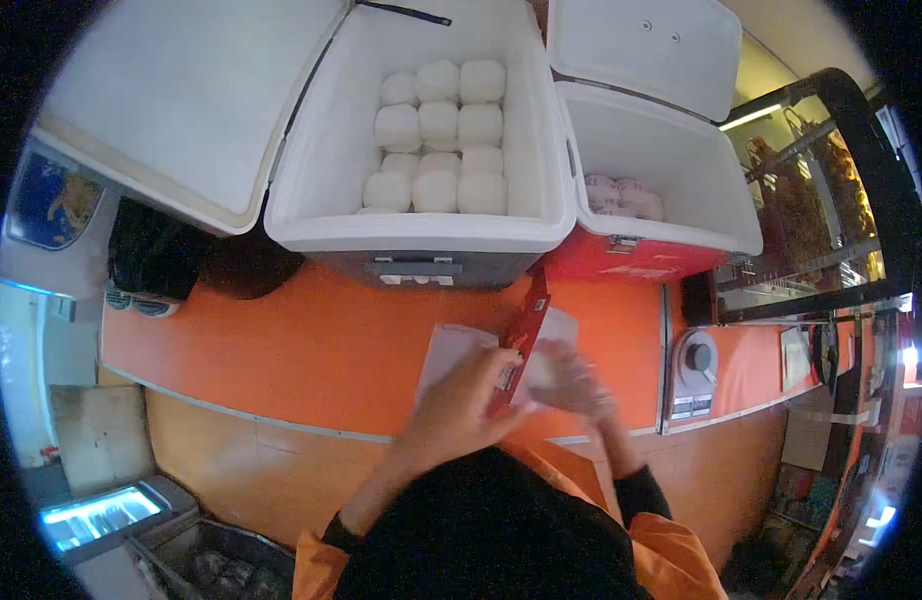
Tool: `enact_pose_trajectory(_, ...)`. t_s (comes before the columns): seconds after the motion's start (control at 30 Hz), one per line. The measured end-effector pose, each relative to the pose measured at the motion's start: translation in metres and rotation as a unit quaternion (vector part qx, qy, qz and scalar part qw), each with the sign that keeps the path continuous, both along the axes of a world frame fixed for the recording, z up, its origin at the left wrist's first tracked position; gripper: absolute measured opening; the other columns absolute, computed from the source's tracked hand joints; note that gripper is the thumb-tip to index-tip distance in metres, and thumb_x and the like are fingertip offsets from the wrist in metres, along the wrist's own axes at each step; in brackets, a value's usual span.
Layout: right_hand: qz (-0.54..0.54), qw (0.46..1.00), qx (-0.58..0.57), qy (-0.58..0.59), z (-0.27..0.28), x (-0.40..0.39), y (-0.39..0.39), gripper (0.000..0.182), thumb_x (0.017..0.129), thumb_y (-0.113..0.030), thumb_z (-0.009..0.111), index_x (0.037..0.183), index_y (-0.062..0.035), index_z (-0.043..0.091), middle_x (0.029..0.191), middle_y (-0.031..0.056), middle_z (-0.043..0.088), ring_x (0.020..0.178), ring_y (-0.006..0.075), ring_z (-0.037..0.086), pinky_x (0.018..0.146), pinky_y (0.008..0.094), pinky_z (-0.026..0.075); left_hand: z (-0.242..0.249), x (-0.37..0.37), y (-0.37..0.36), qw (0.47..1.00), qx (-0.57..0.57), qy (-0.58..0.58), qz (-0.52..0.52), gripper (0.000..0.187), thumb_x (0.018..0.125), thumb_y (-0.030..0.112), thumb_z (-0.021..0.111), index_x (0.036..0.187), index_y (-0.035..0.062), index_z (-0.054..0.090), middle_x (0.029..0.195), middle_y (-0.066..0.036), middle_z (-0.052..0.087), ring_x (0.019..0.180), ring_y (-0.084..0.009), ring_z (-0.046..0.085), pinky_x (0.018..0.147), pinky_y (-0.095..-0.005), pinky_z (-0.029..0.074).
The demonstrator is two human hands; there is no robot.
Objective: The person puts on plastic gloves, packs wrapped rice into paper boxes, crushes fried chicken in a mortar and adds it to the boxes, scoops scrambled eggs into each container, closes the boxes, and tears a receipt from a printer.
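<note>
I look down at an orange surface [321, 350] where both hands meet over a sheet of white paper [446, 355]. My left hand [461, 405] lies curled on the paper, fingers closed around the lower end of a long red box [521, 335] that stands tilted between the hands. My right hand [571, 385] seems to wear a thin clear glove and cups something pale and round against the paper, though blur keeps me from telling how firmly it grips. Behind them, touching the back of the surface, a grey cooler [421, 235] stands open, packed with white round buns [439, 135] in rows; just beside it a red cooler [671, 225] holds a few pinkish wrapped ones [621, 195] in its left corner. A small scale [696, 375] sits to the right. I judge that the wrapping step is in hand: one bun is at the sheet. The next move calls for steadying the box and folding the paper snugly around the bun without crushing it.
</note>
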State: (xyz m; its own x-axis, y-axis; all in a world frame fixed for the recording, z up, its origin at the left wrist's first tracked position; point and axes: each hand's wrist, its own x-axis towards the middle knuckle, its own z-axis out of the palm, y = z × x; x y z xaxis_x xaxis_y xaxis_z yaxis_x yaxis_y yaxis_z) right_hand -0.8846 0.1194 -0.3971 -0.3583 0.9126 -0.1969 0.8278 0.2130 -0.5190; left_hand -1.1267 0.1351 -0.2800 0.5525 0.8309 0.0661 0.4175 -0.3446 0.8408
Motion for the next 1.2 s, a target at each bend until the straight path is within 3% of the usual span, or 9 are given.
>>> enact_pose_trajectory(0.17, 0.079, 0.983, -0.033, -0.162, -0.02, -0.022, 0.0, 0.059, 0.082, -0.044, 0.064, 0.128, -0.0089, 0.05, 0.124, 0.018, 0.055, 0.119, 0.0377, 0.052, 0.1, 0.0453, 0.043, -0.106, 0.057, -0.018, 0.966, -0.184, 0.143, 0.107, 0.064, 0.085, 0.016, 0.061, 0.138, 0.0036, 0.026, 0.09, -0.03, 0.062, 0.079, -0.049, 0.062, 0.068, -0.0576, 0.051)
enact_pose_trajectory(0.3, 0.076, 0.995, 0.03, -0.064, -0.003, 0.007, 0.027, 0.043, 0.086, -0.043, 0.06, 0.111, -0.0068, 0.061, 0.109, 0.018, 0.062, 0.103, 0.0377, 0.059, 0.09, 0.0485, 0.047, -0.071, 0.043, -0.006, 0.957, -0.23, 0.177, 0.018, 0.082, 0.085, 0.014, 0.059, 0.148, 0.0005, 0.008, 0.114, -0.039, 0.053, 0.094, -0.0483, 0.061, 0.08, -0.0514, 0.052)
enact_pose_trajectory(0.4, 0.048, 0.987, -0.018, -0.15, 0.177, 0.013, 0.11, 0.031, 0.089, -0.03, 0.063, 0.079, 0.0001, 0.061, 0.076, 0.0133, 0.064, 0.061, 0.0323, 0.057, 0.064, 0.0409, 0.051, -0.062, 0.025, -0.001, 0.981, -0.185, 0.048, 0.037, 0.075, 0.085, 0.018, 0.062, 0.144, 0.002, 0.019, 0.112, -0.034, 0.056, 0.092, -0.046, 0.061, 0.079, -0.0502, 0.052)
enact_pose_trajectory(0.47, -0.2, 0.954, 0.033, 0.222, 0.26, -0.025, 0.114, 0.015, 0.089, -0.013, 0.061, 0.097, 0.0005, 0.059, 0.09, 0.0155, 0.064, 0.079, 0.0219, 0.062, 0.079, 0.0329, 0.052, -0.049, 0.006, 0.013, 0.988, -0.154, -0.014, 0.018, 0.063, 0.085, 0.023, 0.065, 0.135, 0.0032, 0.032, 0.109, -0.027, 0.058, 0.091, -0.0423, 0.063, 0.077, -0.0488, 0.053)
enact_pose_trajectory(0.63, 0.342, 0.936, 0.023, -0.075, 0.19, -0.141, 0.309, 0.043, 0.08, -0.01, 0.056, 0.122, -0.0022, 0.056, 0.128, 0.0195, 0.055, 0.122, 0.0333, 0.049, 0.106, 0.0411, 0.036, -0.031, -0.028, 0.039, 0.998, -0.065, 0.008, 0.025, 0.032, 0.086, 0.026, 0.066, 0.107, 0.0049, 0.054, 0.098, -0.015, 0.063, 0.087, -0.0334, 0.065, 0.074, -0.0439, 0.054)
enact_pose_trajectory(0.73, 0.381, 0.866, -0.128, -0.299, 0.095, -0.189, 0.363, 0.047, 0.076, -0.016, 0.061, 0.12, -0.001, 0.056, 0.124, 0.0202, 0.056, 0.118, 0.0338, 0.051, 0.103, 0.0416, 0.038, -0.031, -0.035, 0.049, 0.997, -0.016, -0.049, 0.057, 0.026, 0.086, 0.023, 0.067, 0.105, 0.0068, 0.058, 0.091, -0.012, 0.064, 0.083, -0.031, 0.066, 0.072, -0.0405, 0.055)
enact_pose_trajectory(0.9, 0.347, 0.878, -0.152, -0.291, 0.063, -0.199, 0.375, 0.055, 0.07, -0.025, 0.068, 0.117, 0.0011, 0.057, 0.117, 0.0215, 0.059, 0.112, 0.0347, 0.055, 0.097, 0.0424, 0.042, -0.048, -0.046, 0.04, 0.989, 0.006, -0.109, 0.1, 0.023, 0.084, 0.013, 0.067, 0.106, 0.0084, 0.061, 0.087, -0.01, 0.065, 0.076, -0.0285, 0.065, 0.068, -0.0386, 0.054)
enact_pose_trajectory(1.03, 0.306, 0.917, -0.1, -0.237, 0.113, -0.187, 0.36, 0.064, 0.065, -0.033, 0.075, 0.115, 0.0027, 0.057, 0.111, 0.0226, 0.061, 0.107, 0.0354, 0.058, 0.093, 0.0431, 0.045, -0.024, -0.061, 0.033, 0.978, -0.052, -0.145, 0.137, 0.019, 0.083, 0.009, 0.067, 0.101, 0.007, 0.063, 0.081, -0.01, 0.064, 0.069, -0.0262, 0.063, 0.064, -0.0346, 0.053)
enact_pose_trajectory(1.2, 0.243, 0.961, 0.104, -0.077, 0.249, -0.149, 0.26, 0.069, 0.061, -0.036, 0.082, 0.111, 0.0038, 0.057, 0.104, 0.0226, 0.064, 0.099, 0.0375, 0.062, 0.086, 0.0443, 0.049, -0.011, -0.053, 0.038, 0.846, 0.059, -0.399, 0.349, 0.051, 0.084, 0.008, 0.065, 0.129, 0.0006, 0.041, 0.124, -0.016, 0.05, 0.103, -0.0235, 0.056, 0.083, -0.0369, 0.048)
